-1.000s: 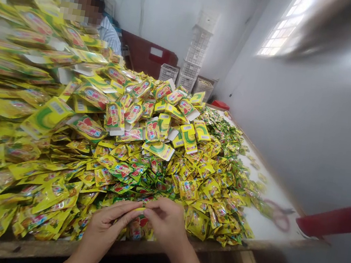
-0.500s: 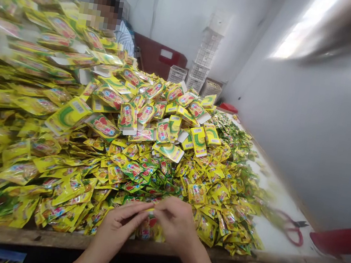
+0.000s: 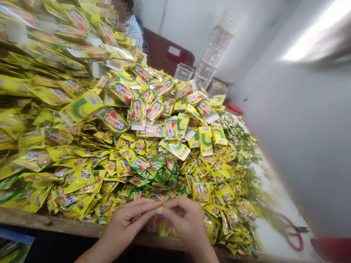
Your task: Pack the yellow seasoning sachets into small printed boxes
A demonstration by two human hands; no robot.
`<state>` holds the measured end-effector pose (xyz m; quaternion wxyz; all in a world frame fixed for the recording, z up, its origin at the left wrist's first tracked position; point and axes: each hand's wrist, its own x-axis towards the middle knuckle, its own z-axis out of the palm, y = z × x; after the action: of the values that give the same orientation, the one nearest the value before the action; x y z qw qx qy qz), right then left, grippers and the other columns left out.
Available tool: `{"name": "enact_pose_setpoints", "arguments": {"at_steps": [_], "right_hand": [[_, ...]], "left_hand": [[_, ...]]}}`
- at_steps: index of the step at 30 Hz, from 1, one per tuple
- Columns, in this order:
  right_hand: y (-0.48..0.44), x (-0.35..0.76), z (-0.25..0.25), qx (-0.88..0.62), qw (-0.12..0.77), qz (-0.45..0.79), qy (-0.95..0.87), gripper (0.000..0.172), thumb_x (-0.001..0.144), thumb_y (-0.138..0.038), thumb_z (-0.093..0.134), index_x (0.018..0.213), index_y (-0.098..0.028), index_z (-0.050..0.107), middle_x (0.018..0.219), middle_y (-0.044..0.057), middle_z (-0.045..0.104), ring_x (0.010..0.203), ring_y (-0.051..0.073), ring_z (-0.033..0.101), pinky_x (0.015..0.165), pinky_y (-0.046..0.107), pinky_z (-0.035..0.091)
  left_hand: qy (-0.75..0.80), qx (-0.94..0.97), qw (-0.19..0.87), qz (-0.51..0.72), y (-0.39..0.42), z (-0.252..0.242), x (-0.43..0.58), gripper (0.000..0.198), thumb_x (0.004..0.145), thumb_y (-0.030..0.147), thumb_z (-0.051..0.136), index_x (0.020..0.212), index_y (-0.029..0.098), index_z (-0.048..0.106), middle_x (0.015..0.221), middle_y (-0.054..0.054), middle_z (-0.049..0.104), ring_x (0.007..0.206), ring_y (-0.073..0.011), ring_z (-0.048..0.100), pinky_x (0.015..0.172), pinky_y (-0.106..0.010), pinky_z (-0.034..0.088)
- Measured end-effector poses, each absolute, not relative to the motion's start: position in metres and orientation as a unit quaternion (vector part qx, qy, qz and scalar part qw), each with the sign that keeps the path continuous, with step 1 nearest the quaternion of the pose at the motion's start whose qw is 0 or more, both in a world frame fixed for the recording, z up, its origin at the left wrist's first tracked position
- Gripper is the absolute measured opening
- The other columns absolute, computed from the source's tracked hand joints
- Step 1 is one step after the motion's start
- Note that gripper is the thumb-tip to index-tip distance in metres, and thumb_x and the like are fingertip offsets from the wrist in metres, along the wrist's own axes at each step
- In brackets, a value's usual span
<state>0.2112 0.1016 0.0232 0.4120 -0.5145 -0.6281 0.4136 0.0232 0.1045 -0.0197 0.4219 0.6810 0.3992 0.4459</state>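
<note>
My left hand [image 3: 125, 226] and my right hand [image 3: 186, 220] meet at the near edge of the table, fingertips pinched together on a small yellow sachet [image 3: 156, 224] that they mostly hide. Both hands rest against the front of a large heap of yellow and green sachets [image 3: 168, 175]. Higher up the heap lie flat yellow cartons with red print [image 3: 139, 110].
The wooden table edge [image 3: 31, 219] runs across the front. Red-handled scissors [image 3: 292, 234] lie on the white tabletop at right, beside a red object [image 3: 340, 247]. A person in a striped shirt [image 3: 135, 27] sits behind the pile. White crates [image 3: 212, 57] stand stacked at the back wall.
The view has swung left and down, so the pile and hands sit further right in frame. My hands stay pinched together on the sachet, which is now more hidden by my fingers.
</note>
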Motion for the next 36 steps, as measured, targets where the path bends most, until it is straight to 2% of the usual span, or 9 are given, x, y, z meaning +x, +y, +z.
{"name": "enact_pose_setpoints", "arguments": {"at_steps": [2, 6, 9, 12, 19, 23, 26, 31, 36], "right_hand": [[0.106, 0.209, 0.024, -0.532, 0.401, 0.42, -0.616, 0.007, 0.081, -0.022, 0.066, 0.075, -0.02, 0.066, 0.059, -0.001, 0.064, 0.05, 0.014, 0.06, 0.047, 0.023, 0.046], [0.107, 0.207, 0.027, -0.499, 0.396, 0.281, -0.718, 0.014, 0.082, -0.013, 0.062, 0.07, -0.02, 0.067, 0.069, 0.001, 0.065, 0.066, 0.015, 0.06, 0.063, 0.025, 0.047], [0.101, 0.213, 0.026, -0.479, 0.383, 0.279, -0.739, 0.008, 0.083, -0.015, 0.065, 0.083, -0.021, 0.069, 0.076, 0.002, 0.067, 0.07, 0.016, 0.06, 0.067, 0.026, 0.047], [0.094, 0.217, 0.021, -0.483, 0.383, 0.281, -0.736, 0.014, 0.08, -0.013, 0.069, 0.09, -0.022, 0.068, 0.08, 0.001, 0.066, 0.073, 0.016, 0.06, 0.069, 0.026, 0.047], [0.083, 0.208, 0.007, -0.454, 0.462, 0.255, -0.718, 0.019, 0.089, -0.011, 0.055, 0.098, -0.024, 0.066, 0.095, 0.005, 0.067, 0.091, 0.019, 0.063, 0.081, 0.03, 0.05], [0.082, 0.212, 0.004, -0.479, 0.467, 0.261, -0.695, 0.017, 0.087, -0.013, 0.06, 0.098, -0.024, 0.066, 0.093, 0.005, 0.067, 0.085, 0.019, 0.063, 0.075, 0.03, 0.051], [0.082, 0.214, 0.004, -0.509, 0.461, 0.271, -0.674, 0.022, 0.083, -0.012, 0.064, 0.101, -0.023, 0.065, 0.087, 0.003, 0.066, 0.076, 0.017, 0.061, 0.071, 0.029, 0.05], [0.083, 0.21, 0.004, -0.513, 0.469, 0.276, -0.664, 0.02, 0.082, -0.01, 0.065, 0.096, -0.023, 0.068, 0.089, 0.004, 0.066, 0.079, 0.018, 0.062, 0.072, 0.029, 0.05], [0.083, 0.206, 0.004, -0.494, 0.491, 0.278, -0.661, 0.021, 0.083, -0.009, 0.064, 0.095, -0.025, 0.07, 0.091, 0.004, 0.068, 0.085, 0.019, 0.063, 0.074, 0.029, 0.052]], "left_hand": [[0.422, 0.674, 0.418, 0.439, 0.104, -0.021, 0.024, 0.027, 0.09, 0.028, 0.061, 0.114, 0.032, 0.071, 0.114, -0.002, 0.073, 0.11, -0.021, 0.065, 0.099, -0.033, 0.049], [0.436, 0.654, 0.44, 0.435, 0.104, -0.022, 0.024, 0.028, 0.091, 0.03, 0.059, 0.118, 0.033, 0.069, 0.118, -0.001, 0.072, 0.11, -0.0203, 0.065, 0.098, -0.032, 0.051], [0.417, 0.657, 0.43, 0.459, 0.102, -0.025, 0.024, 0.026, 0.092, 0.028, 0.058, 0.114, 0.031, 0.071, 0.116, -0.002, 0.073, 0.11, -0.0206, 0.065, 0.1, -0.033, 0.05], [0.416, 0.656, 0.426, 0.464, 0.101, -0.028, 0.024, 0.025, 0.09, 0.028, 0.06, 0.111, 0.03, 0.073, 0.115, -0.004, 0.073, 0.114, -0.0229, 0.063, 0.103, -0.036, 0.048], [0.413, 0.567, 0.539, 0.466, 0.1, -0.026, 0.034, 0.039, 0.089, 0.03, 0.061, 0.128, 0.027, 0.058, 0.119, -0.006, 0.071, 0.107, -0.0225, 0.067, 0.092, -0.034, 0.055], [0.416, 0.581, 0.53, 0.457, 0.101, -0.022, 0.035, 0.033, 0.088, 0.03, 0.061, 0.12, 0.026, 0.064, 0.12, -0.007, 0.07, 0.106, -0.0239, 0.067, 0.089, -0.034, 0.056], [0.436, 0.59, 0.515, 0.443, 0.102, -0.022, 0.032, 0.023, 0.087, 0.031, 0.062, 0.107, 0.025, 0.072, 0.109, -0.006, 0.073, 0.103, -0.0237, 0.067, 0.091, -0.033, 0.054], [0.445, 0.56, 0.529, 0.458, 0.107, -0.022, 0.028, 0.015, 0.083, 0.03, 0.066, 0.094, 0.023, 0.073, 0.094, -0.003, 0.074, 0.091, -0.0213, 0.069, 0.081, -0.029, 0.056], [0.423, 0.556, 0.554, 0.452, 0.107, -0.02, 0.029, 0.017, 0.086, 0.029, 0.063, 0.101, 0.024, 0.069, 0.102, -0.004, 0.072, 0.097, -0.0209, 0.068, 0.085, -0.029, 0.054]]}}
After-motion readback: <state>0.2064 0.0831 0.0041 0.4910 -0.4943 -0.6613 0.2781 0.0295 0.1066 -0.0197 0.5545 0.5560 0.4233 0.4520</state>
